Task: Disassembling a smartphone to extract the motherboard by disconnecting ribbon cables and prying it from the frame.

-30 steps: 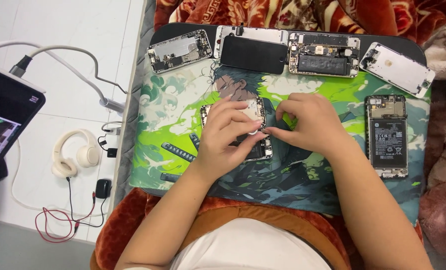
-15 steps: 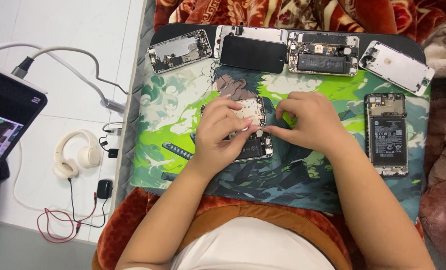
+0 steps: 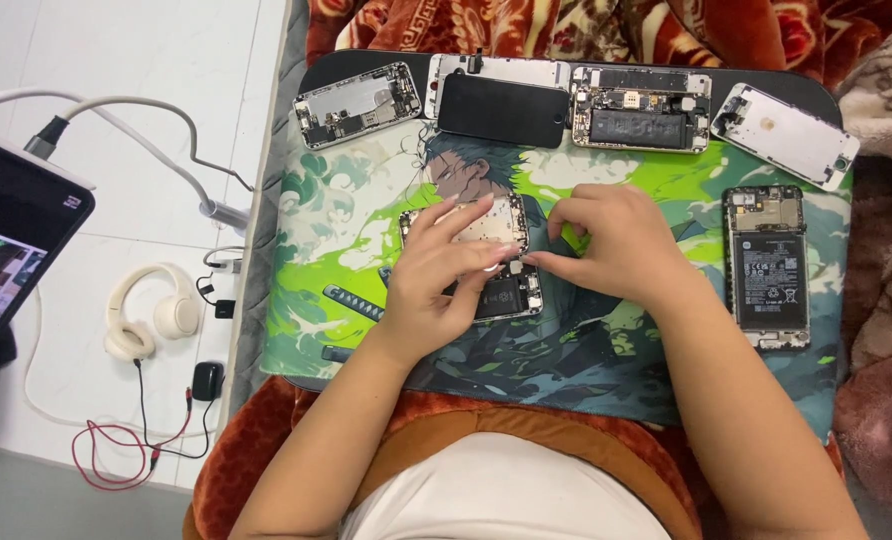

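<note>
Green printed mat (image 3: 346, 210), opened phones (image 3: 766, 265), white tiled floor (image 3: 146, 90), headphones (image 3: 151, 312)

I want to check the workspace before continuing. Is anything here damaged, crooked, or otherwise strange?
Every phone on the mat lies opened, insides bare. Both hands, left and right, rest on the opened middle phone. The white phone part at the far right corner sits askew, unlike the straighter row beside it. Nothing looks spilled.

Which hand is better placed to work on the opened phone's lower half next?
Probably the right hand: its fingertips sit at the opened phone edge, free. The left hand lies across the phone, seemingly steadying it.
</note>
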